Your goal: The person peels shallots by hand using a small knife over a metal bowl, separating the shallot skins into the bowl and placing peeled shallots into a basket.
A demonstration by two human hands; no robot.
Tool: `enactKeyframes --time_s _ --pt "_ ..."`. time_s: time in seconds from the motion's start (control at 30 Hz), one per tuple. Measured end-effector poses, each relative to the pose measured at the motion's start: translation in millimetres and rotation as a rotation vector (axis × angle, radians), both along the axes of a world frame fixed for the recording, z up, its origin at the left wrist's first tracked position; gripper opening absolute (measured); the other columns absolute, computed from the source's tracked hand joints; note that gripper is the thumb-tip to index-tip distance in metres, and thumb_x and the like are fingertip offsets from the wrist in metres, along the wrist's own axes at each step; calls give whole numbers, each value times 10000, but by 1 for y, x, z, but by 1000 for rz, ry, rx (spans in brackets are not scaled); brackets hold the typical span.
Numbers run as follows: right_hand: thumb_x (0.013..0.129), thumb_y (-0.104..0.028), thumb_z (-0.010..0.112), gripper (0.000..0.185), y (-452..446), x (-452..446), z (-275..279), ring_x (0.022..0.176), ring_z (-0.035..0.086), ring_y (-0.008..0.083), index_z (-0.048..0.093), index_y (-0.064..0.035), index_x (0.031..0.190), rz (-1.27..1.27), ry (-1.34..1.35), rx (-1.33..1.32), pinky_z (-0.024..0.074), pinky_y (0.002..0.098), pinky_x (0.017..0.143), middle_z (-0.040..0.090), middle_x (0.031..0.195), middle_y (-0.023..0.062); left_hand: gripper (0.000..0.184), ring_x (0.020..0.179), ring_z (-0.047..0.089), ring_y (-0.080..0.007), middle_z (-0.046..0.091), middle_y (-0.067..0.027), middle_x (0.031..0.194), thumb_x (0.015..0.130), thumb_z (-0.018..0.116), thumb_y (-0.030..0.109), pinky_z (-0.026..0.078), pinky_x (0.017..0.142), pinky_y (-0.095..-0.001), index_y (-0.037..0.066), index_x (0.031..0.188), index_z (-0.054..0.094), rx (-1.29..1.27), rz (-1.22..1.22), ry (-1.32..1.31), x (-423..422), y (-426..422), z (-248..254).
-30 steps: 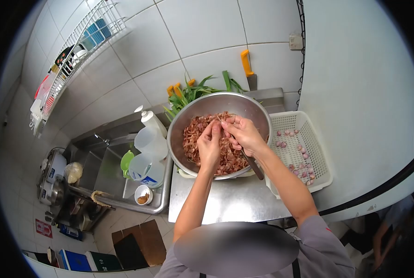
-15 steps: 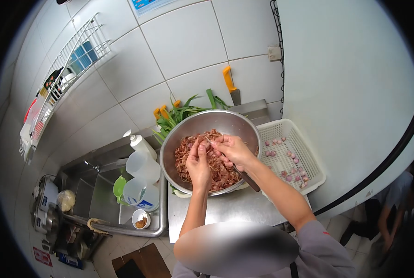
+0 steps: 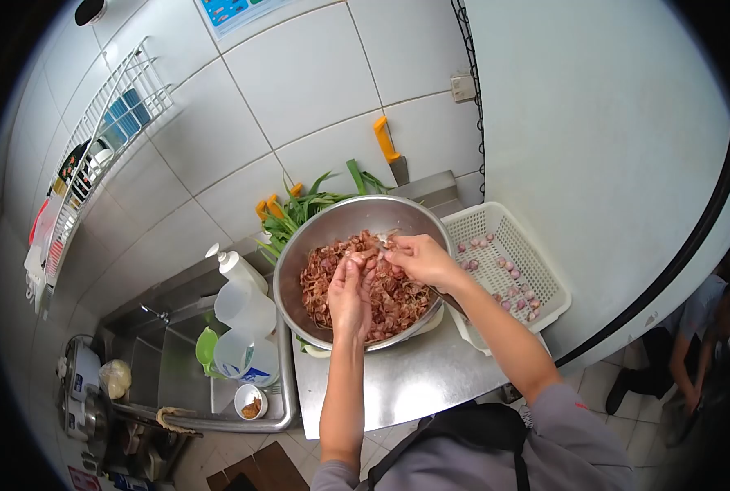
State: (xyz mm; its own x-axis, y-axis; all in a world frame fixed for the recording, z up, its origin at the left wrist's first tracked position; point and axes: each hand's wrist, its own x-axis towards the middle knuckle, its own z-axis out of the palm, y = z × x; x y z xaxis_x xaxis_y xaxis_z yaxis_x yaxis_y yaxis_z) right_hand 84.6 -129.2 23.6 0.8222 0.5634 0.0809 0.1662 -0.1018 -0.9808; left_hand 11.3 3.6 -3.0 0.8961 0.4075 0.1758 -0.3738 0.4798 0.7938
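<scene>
The left hand point(image 3: 350, 296), above the steel bowl point(image 3: 418, 214), is closed in a pinch on a shallot point(image 3: 370, 254) partly hidden by the fingers. The right hand point(image 3: 426, 263), also over the bowl, grips a knife point(image 3: 448, 302) by its dark handle. Reddish-brown skins point(image 3: 320, 282) lie inside the bowl; right of it, a white basket point(image 3: 536, 254) contains peeled bulbs point(image 3: 508, 264).

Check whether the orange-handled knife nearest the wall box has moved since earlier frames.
No. The knife stands at the same tile seam, left of the wall box; the camera view shifted.
</scene>
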Motion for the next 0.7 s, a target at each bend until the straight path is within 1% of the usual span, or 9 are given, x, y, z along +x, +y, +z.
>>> enactKeyframes --time_s 0.07,0.17,0.2,0.23,0.3,0.4,0.5,0.6,0.7 --pt "816 -115 531 193 -8 0 -3 627 557 129 592 27 932 -66 -5 75 434 274 610 612 686 72 291 906 539 -148 543 -52 987 899 472 179 449 760 -250 -4 1122 437 -42 5 7 0 -1 4" --pt "858 -123 503 255 -14 2 -13 456 375 31 549 -27 1090 5 -44 15 289 201 389 538 675 -19 337 916 532 -138 544 -53 1013 893 485 170 450 763 -245 -10 1167 406 1 53 43 -1 0 -1" --pt "866 -124 494 276 -17 -9 -1 482 387 27 535 -26 1121 79 2 58 305 191 412 537 690 -22 352 923 530 -137 544 -58 1023 892 487 166 450 768 -247 -15 1180 394 47 86 57 1 0 -6" --pt "872 -122 484 243 -15 -14 -2 519 406 24 550 -19 1082 106 -124 123 326 182 445 533 696 -23 368 930 529 -137 544 -64 1033 891 489 161 450 772 -248 -21 1193 382 93 119 68 5 -1 -6" --pt "879 -144 481 230 -13 -26 7 548 416 27 556 -23 1060 172 -33 153 345 182 485 522 685 -28 381 929 530 -139 543 -82 1035 886 497 144 451 790 -262 -36 1199 373 126 167 38 7 -7 -3" --pt "843 -144 503 225 -6 -18 -3 672 547 125 569 34 964 153 -47 51 426 282 630 599 694 81 378 926 535 -142 546 -88 1022 885 499 146 451 795 -259 -41 1190 377 139 189 13 4 -13 -1" --pt "818 -122 495 258 -8 -9 -9 743 596 244 518 41 1016 -9 -166 -96 448 350 673 609 773 152 361 928 538 -147 547 -91 1015 891 489 157 456 790 -255 -39 1178 388 217 228 -41 -6 -24 5" --pt "793 -99 484 397 -8 -8 -17 846 580 352 415 44 1157 -189 -480 -252 448 415 737 595 870 212 334 954 529 -151 542 -102 1022 899 473 164 458 784 -268 -24 1165 404 420 182 -84 -11 -32 10" --pt "790 -94 477 538 -9 -17 -11 910 557 371 275 20 1275 -128 -531 -353 437 438 787 587 930 225 319 956 510 -140 536 -112 1039 898 472 153 407 840 -254 -24 1158 419 618 48 34 -4 -37 15"
